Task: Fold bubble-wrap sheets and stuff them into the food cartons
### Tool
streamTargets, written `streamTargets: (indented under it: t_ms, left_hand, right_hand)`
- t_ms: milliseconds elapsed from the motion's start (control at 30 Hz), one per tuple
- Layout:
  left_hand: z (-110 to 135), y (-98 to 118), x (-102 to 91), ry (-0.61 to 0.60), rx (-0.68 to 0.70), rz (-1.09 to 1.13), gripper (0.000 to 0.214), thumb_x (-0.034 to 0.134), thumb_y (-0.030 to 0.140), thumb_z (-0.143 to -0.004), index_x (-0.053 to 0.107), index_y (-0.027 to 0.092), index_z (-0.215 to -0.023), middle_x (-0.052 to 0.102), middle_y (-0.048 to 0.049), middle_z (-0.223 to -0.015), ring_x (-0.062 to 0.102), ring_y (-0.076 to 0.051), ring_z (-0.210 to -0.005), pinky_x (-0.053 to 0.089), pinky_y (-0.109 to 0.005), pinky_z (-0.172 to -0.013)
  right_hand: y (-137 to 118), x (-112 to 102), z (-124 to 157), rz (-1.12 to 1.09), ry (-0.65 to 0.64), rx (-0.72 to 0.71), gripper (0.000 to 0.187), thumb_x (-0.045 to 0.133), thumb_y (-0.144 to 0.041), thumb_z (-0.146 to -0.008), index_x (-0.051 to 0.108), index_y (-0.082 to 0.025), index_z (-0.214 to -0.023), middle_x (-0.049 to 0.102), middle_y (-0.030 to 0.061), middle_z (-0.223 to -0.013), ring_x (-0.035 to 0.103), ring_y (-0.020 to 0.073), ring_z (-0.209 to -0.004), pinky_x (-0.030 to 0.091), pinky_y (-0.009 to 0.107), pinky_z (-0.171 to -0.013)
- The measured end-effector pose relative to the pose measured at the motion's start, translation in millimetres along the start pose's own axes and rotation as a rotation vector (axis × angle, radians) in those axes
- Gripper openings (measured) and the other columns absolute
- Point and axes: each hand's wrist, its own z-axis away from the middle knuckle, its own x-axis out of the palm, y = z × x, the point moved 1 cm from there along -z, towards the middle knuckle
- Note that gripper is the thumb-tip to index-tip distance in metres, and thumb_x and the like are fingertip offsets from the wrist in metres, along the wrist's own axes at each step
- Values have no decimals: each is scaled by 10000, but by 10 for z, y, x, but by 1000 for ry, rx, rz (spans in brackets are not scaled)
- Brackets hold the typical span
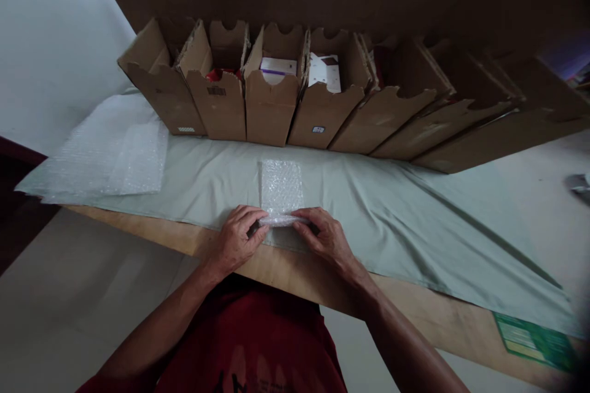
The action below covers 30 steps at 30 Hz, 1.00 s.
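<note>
A small sheet of bubble wrap (281, 187) lies on the pale green cloth (391, 221) in front of me. Its near end is rolled over something hidden inside. My left hand (236, 238) pinches the left end of that roll, fingers curled. My right hand (325, 234) presses the right end, fingers bent over the wrap. Both hands rest at the cloth's near edge, above the wooden table edge (276, 270).
A row of open cardboard bins (270, 104) stands along the back; some hold white boxes (276, 69) and a red item (221, 74). A stack of bubble wrap sheets (106, 156) lies at the left. A green printed sheet (534, 339) sits at the right near edge.
</note>
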Motion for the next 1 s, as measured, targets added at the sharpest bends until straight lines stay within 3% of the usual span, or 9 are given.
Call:
streamTargets:
  t_ms: [500,800,1000]
  left_hand:
    - [-60,22,-44,-32,-44,36,143,595,219,-960,690,173,-1056,735,-68,-927,658,-206,-884,557,-351,-805]
    - [-99,42,-66,-39,-173,41,161,592,250,-941,707,192,-1038,739,-57,-923,676,-196,-867,567,-330,-800]
    - [-103,52,-71,-73,-256,60,144,608,300,-928,705,205,-974,704,-23,-809,641,-170,-746,514,-276,-663]
  right_hand:
    - [-76,-39,-17,-20,-34,77,234,579,-366,-975,745,-232,-1072,770,75,-975,712,254,-893,568,420,-839]
    - [-109,-32,-27,-5,-61,152,240,580,-361,-962,757,-223,-1045,781,56,-883,706,224,-758,554,382,-775]
    - [-126,-81,6,-7,-74,207,260,596,-389,-960,749,-235,-1102,770,38,-835,674,214,-704,541,356,-703]
